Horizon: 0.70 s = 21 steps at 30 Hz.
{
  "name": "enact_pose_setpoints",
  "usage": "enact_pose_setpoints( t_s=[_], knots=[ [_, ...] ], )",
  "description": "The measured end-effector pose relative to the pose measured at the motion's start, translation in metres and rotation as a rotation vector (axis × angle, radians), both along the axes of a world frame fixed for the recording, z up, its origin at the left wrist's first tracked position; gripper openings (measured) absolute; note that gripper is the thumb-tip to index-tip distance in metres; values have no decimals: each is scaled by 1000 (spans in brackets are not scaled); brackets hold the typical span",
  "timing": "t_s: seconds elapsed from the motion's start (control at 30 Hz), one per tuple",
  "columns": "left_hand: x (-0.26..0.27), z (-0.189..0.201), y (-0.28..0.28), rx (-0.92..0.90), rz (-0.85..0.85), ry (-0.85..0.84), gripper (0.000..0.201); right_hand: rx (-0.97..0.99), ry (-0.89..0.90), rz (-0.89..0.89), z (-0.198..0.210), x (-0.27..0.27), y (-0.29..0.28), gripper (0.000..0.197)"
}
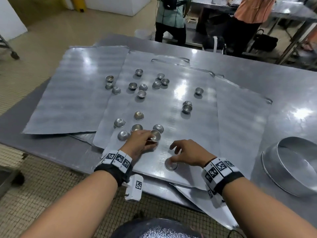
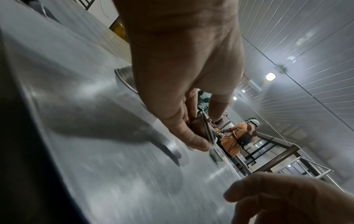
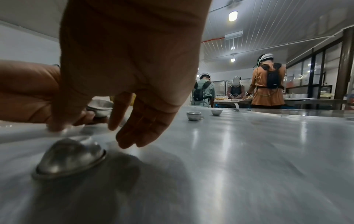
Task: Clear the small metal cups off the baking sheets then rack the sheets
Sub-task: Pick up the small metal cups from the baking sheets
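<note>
Our left hand (image 1: 140, 141) pinched one small metal cup (image 1: 155, 135) above the baking sheet (image 1: 188, 134), while our right hand (image 1: 187, 154), fingers loosely spread and empty, hovered just over an upturned cup (image 1: 171, 164) lying nearest it.

Metal ring (image 1: 291, 167), maybe pan, rt.

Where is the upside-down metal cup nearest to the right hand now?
In the head view, the upside-down cup lies on the top baking sheet near its front edge, just under the right hand.
</note>
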<state>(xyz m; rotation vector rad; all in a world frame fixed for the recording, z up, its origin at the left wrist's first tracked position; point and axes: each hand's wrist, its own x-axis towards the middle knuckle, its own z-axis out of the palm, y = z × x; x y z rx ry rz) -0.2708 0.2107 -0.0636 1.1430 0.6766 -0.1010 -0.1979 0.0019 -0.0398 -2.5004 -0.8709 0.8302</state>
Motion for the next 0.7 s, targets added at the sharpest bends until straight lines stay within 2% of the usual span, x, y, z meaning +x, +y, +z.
enact_pose_setpoints(
  t_s=[0.13, 0.2, 0.33, 0.43, 0.5, 0.6, 0.63, 0.7],
  knots=[
    [1, -4, -8, -6, -8, -11, 25, -22, 12, 123, -8, -10, -7, 58],
    [0, -6, -10, -10, -10, -12, 23, -7, -20, 131, -16, -13, -9, 51],
    [-5, -7, -10, -14, -7, -6, 32, 45, -76, 17, -24, -11, -10, 40],
    [-7, -8, -9, -14, 18, 1, 30, 108, -122, -112, -25, -9, -10, 27],
    [-9, -9, -9, -8, 24, 10, 30, 144, -121, -188, -28, -7, -9, 32],
    [-12, -9, -7, 19, 26, 22, 31, 170, -115, -152, -30, -4, -7, 59],
    [-13, -9, -7, 24, 31, 25, 31, 176, -132, -148, -31, -3, -6, 58],
    [-13, -8, -6, 33, 40, 30, 30, 213, -170, -163, -32, -2, -5, 41]
  ],
)
